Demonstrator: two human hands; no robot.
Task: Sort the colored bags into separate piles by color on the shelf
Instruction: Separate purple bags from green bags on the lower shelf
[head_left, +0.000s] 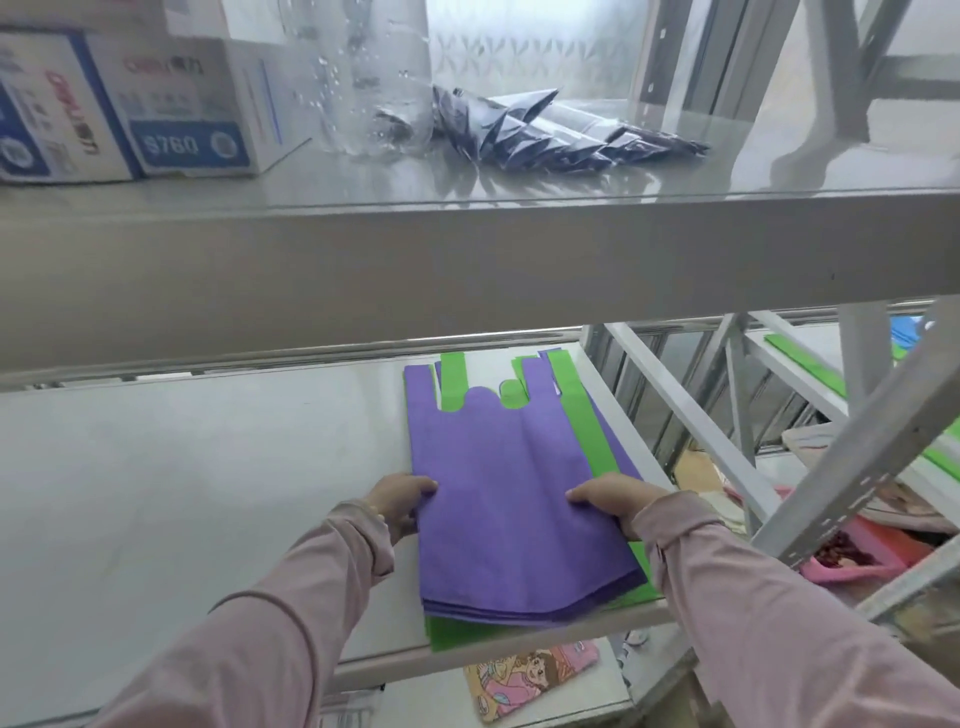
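The left hand (402, 501) and the right hand (610, 501) are closed on the two long sides of a stack of flat purple non-woven bags (519, 467), with the fingers of each curled over the top sheet at about mid-length. The thumbs are hidden, so it cannot be told whether they are tucked beneath. A two-sided grip of this kind is judged to suit limp sheets, which would sag or slide apart if taken by one edge, and it allows the purple layer to be lifted or slid off as one piece. The purple stack is laid toward the right end of the lower grey metal shelf (182, 493), with its hems near the front edge and its cut-out handles pointing to the back edge. Several thin layers can be counted at the hem, slightly fanned. Flat green non-woven bags (584, 426) are seen beneath and partly among them, showing through the handle cut-outs, along the right side and at the front corner, so the colours are judged not yet separated. To the left of the pile the shelf surface is left bare, where a second pile could be set. On the upper shelf (467, 249) are found white and blue cardboard boxes (171, 119) at the left, a clear plastic bottle (374, 78) and dark blue folded packets (545, 135). A pink cartoon-printed bag (524, 675) is seen below the front edge.
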